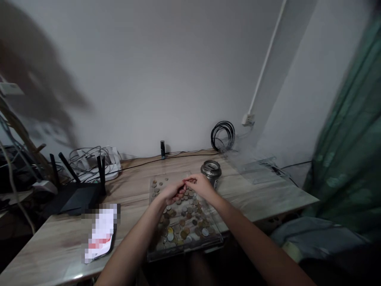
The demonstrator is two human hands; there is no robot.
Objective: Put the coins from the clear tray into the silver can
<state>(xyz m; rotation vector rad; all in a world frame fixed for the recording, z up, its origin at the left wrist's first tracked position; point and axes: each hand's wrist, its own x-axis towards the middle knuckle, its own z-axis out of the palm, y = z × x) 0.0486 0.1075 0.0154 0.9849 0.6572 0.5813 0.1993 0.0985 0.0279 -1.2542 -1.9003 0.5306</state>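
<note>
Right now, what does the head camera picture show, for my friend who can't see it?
A person's left hand and right hand meet above coins spread across a clear tray on a table. A dark can with a slotted lid stands beyond the right hand.

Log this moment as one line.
left hand: above coins; right hand: near left hand, beside can; coins: spread across clear tray; grip: unclear

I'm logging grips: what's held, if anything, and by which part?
Can't be told: anything the left hand or right hand might pinch is too small to see.
</note>
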